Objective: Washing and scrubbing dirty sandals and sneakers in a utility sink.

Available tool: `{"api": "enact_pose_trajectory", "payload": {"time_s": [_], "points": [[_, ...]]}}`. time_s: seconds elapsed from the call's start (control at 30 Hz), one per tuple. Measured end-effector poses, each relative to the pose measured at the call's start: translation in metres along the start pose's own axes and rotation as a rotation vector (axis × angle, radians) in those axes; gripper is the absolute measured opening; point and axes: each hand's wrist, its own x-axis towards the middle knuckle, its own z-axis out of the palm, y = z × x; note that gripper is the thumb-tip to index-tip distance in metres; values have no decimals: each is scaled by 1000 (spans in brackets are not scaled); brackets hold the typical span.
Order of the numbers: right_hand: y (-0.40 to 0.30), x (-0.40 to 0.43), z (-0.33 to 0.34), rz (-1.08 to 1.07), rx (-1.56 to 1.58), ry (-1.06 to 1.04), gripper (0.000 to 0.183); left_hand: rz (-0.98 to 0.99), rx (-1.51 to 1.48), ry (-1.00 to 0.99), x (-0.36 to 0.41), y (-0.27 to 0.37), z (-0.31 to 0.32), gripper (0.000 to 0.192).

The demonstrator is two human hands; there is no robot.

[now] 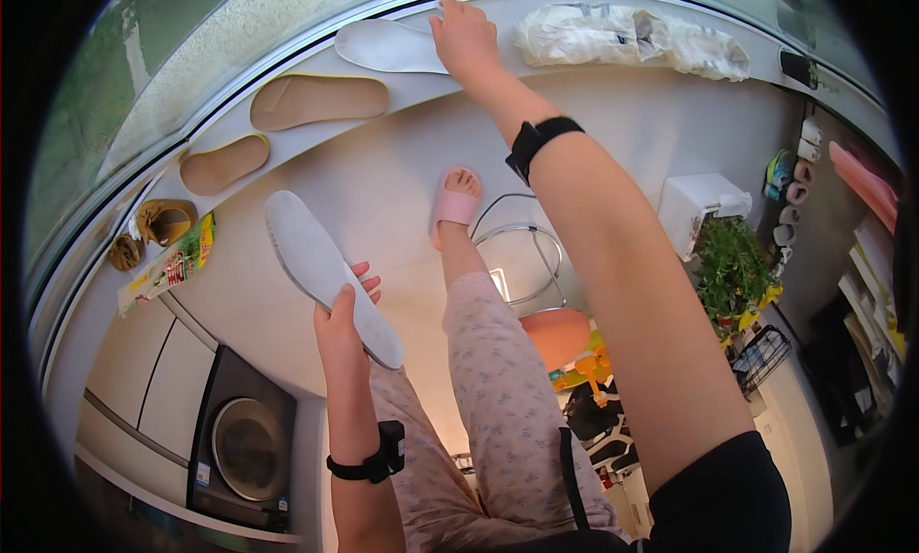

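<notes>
My left hand (344,309) grips a grey-white shoe insole (316,251) near its heel end, thumb across its top. Up on the window sill, my right hand (468,39) is over one end of another whitish insole (388,47); its fingertips are bent around something pale at the sill's back edge, and whether they hold the insole cannot be told. Two tan insoles with yellow rims, a larger one (319,102) and a smaller one (224,166), lie further left along the sill. To the right of my right hand sits a crumpled whitish plastic bag (596,36).
Brown pots (166,221) and a colourful plastic packet (172,262) occupy the sill's left end. A phone-like dark object (798,68) lies at its right end. Below are a front-loading washing machine (248,449), a metal-framed stool (556,337), a white bin (693,201) and a leafy plant (732,266).
</notes>
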Motion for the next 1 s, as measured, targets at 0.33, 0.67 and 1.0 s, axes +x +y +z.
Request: {"api": "enact_pose_trajectory", "payload": {"time_s": [0.33,0.67,1.0], "points": [[67,-103,-74,287,-33,-231,22,-10,-65,-16,-5,1,4,35],[-33,-176,-141,307,605,-940,31,24,-90,20,-5,1,2,40],[-165,-160,-133,283,918,-1217,25,37,-289,-73,4,11,-50,46]]}}
